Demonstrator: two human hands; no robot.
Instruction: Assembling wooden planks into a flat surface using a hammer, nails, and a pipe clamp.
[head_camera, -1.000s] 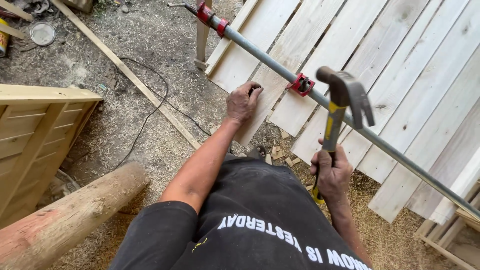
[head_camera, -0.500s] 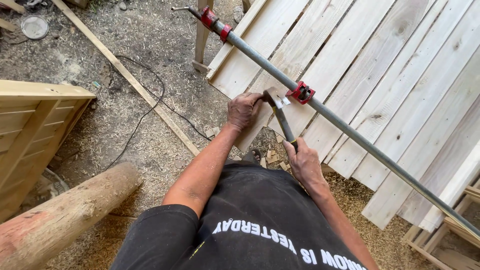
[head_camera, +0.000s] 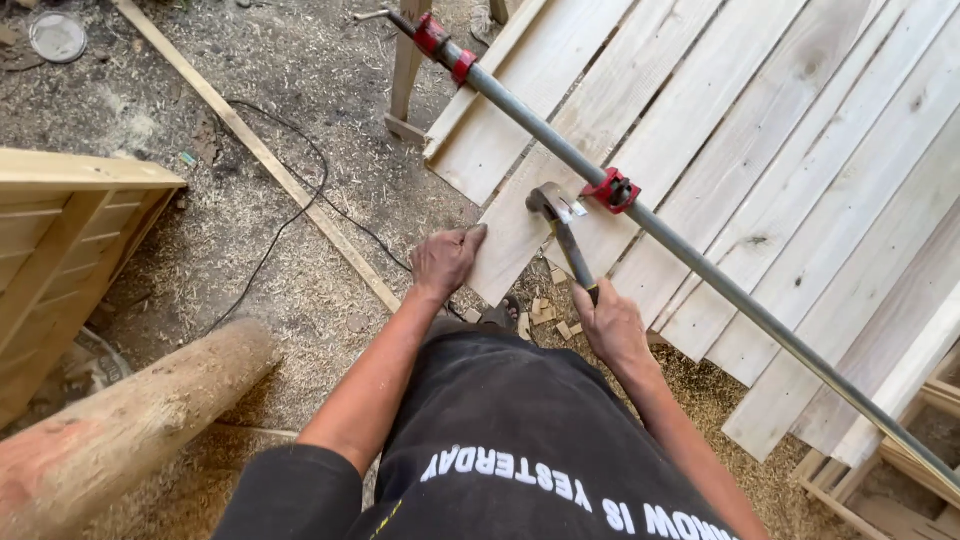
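Your right hand is wrapped tight round the hammer handle, and the long axis of the hammer runs up and away from it, so the head sits on the near end of the plank, just beside the red clamp jaw. Your left hand is the nearer one, fingers curled on that plank's left edge, just left of the hammer head.
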